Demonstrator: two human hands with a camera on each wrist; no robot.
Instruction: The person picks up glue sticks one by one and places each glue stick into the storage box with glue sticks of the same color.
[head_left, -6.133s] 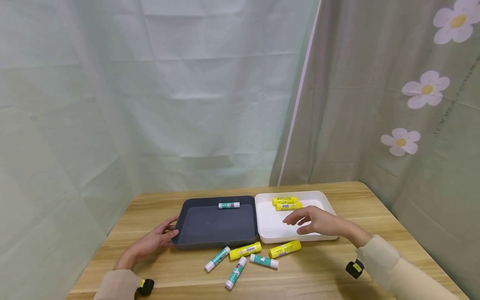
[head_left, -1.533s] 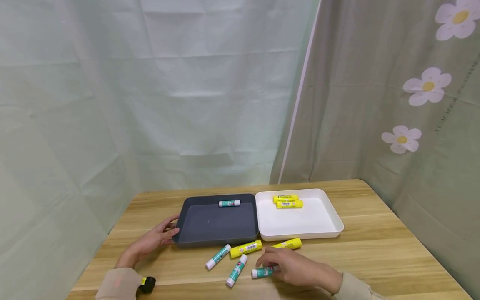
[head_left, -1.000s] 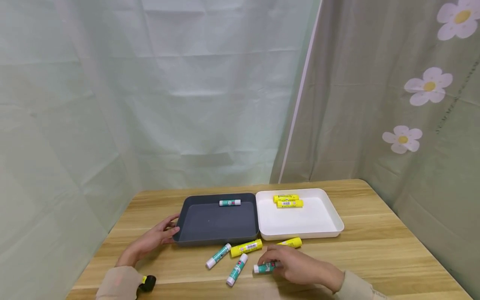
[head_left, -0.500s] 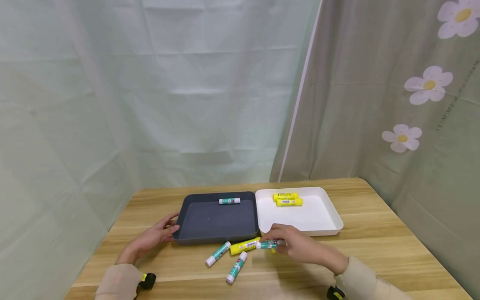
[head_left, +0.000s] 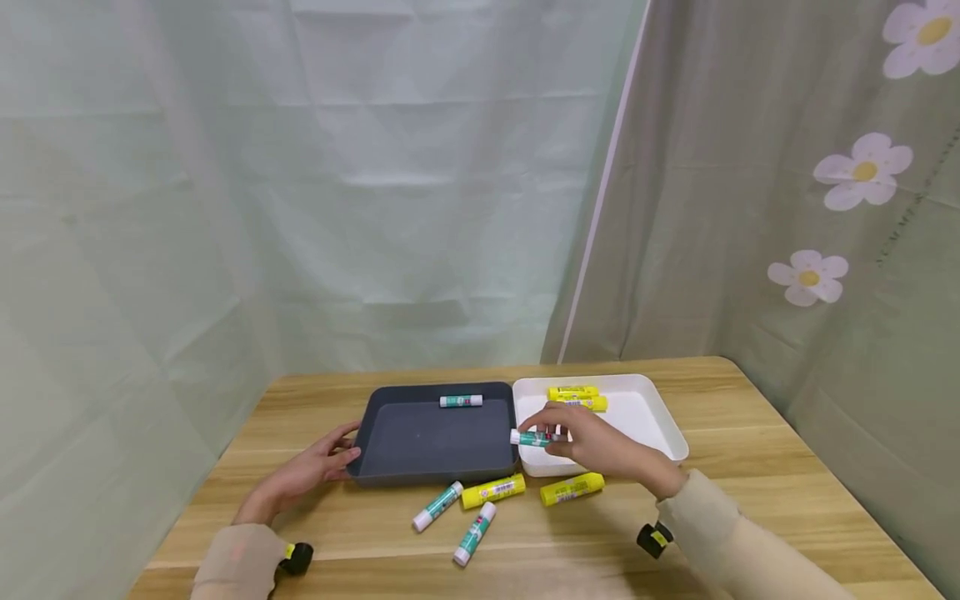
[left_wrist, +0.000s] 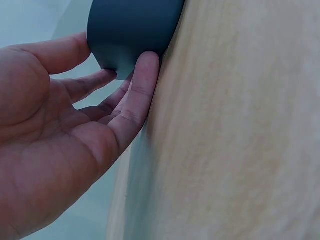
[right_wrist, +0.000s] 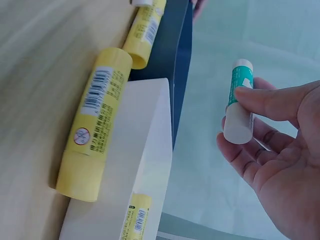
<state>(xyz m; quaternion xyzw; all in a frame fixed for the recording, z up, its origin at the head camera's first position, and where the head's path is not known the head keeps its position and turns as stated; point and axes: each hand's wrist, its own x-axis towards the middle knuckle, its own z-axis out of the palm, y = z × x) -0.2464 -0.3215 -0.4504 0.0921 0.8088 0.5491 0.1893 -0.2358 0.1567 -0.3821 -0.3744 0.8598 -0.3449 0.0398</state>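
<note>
My right hand point(head_left: 596, 437) pinches a green-and-white glue stick point(right_wrist: 240, 85) between thumb and fingers, holding it above the inner edges of the two trays. Its white end points left. My left hand point(head_left: 303, 473) touches the left wall of the dark grey tray point(head_left: 431, 467) with relaxed fingers; in the left wrist view the fingertips point(left_wrist: 146, 65) lie against the tray's side. One green glue stick point(head_left: 461, 401) lies at the back of the grey tray. Two yellow glue sticks point(head_left: 573, 392) sit in the white tray point(head_left: 652, 425), partly behind my right hand.
On the wooden table point(head_left: 360, 554) in front of the trays lie two green glue sticks, one angled point(head_left: 437, 507) and one nearer point(head_left: 474, 534). Two yellow glue sticks, a left one point(head_left: 492, 492) and a right one point(head_left: 572, 489), lie close to the trays. Curtains point(head_left: 420, 208) hang behind.
My right hand has picked up the green glue stick from the table's front and carried it up and forward over the trays. The left hand stays at the grey tray.
</note>
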